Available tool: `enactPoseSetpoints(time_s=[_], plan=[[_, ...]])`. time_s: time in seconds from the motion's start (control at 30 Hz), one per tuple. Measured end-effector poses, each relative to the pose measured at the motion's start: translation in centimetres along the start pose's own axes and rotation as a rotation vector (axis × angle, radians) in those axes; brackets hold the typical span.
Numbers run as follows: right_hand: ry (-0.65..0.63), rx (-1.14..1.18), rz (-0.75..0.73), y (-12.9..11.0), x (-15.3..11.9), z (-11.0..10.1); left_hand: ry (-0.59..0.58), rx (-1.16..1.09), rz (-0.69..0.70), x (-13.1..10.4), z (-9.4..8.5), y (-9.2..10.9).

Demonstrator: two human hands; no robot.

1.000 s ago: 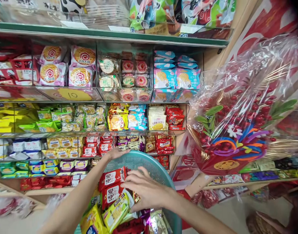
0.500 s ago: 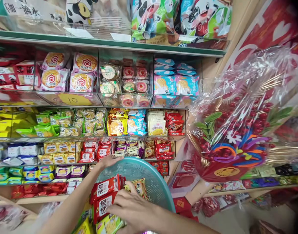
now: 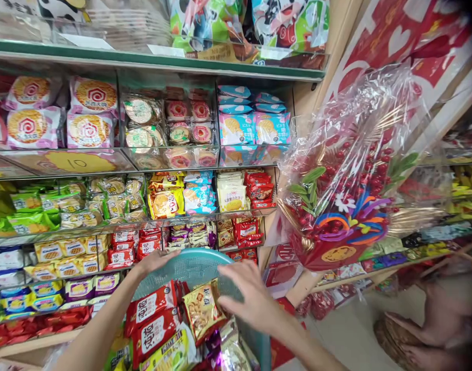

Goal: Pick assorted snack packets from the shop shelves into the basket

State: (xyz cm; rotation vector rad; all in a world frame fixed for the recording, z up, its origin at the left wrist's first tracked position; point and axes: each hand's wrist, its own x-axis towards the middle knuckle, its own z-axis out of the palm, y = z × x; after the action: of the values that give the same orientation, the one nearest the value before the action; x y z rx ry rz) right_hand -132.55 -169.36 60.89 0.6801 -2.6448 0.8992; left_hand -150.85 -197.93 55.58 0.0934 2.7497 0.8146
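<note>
A teal plastic basket (image 3: 255,330) holds several snack packs: red packs (image 3: 153,332) on the left, a gold pack (image 3: 203,310) in the middle, and a yellow-green pack (image 3: 170,355) near the bottom. My left hand (image 3: 156,262) is at the basket's far left rim, its fingers closed over the edge. Over the right side of the basket, my right hand (image 3: 246,291) is raised with fingers apart, holding nothing. It is just right of the gold pack.
Stocked snack shelves (image 3: 174,64) stand in front and to the left. A flower arrangement in clear wrap (image 3: 348,221) juts out on the right. At the lower right, part of a person (image 3: 433,330) shows near the floor.
My right hand has lifted off the packs and moved right, uncovering the gold pack. My left hand stays at the rim. The view has swung right, and a person has come into it.
</note>
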Motion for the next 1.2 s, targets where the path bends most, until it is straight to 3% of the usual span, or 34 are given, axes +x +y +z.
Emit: enactPoseSetpoints(time_s=[0.13, 0.23, 0.33, 0.47, 0.6, 0.93, 1.2], plan=[[0.393, 0.004, 0.302, 6.9, -4.2, -1.4, -0.043, -0.018, -0.012, 0.1, -1.2, -0.9], [0.508, 0.033, 0.435, 10.8, -7.5, 0.4, -0.084, -0.041, -0.013, 0.4, -1.8, -1.7], [0.554, 0.091, 0.547, 12.2, -9.2, 3.5, -0.139, -0.103, -0.004, 0.6, -2.3, -2.5], [0.604, 0.116, 0.574, 10.9, -8.8, 6.9, -0.197, -0.129, 0.038, 0.6, -2.8, -3.6], [0.62, 0.101, 0.564, 8.3, -7.4, 8.3, -0.192, -0.094, 0.099, 0.7, -2.7, -4.5], [0.594, 0.144, 0.589, 5.1, -7.6, 9.8, -0.187, -0.005, 0.175, 1.6, -1.5, -4.4], [0.551, 0.164, 0.532, 3.2, -4.9, 8.3, -0.185, -0.001, 0.197, 2.0, -1.4, -4.8]])
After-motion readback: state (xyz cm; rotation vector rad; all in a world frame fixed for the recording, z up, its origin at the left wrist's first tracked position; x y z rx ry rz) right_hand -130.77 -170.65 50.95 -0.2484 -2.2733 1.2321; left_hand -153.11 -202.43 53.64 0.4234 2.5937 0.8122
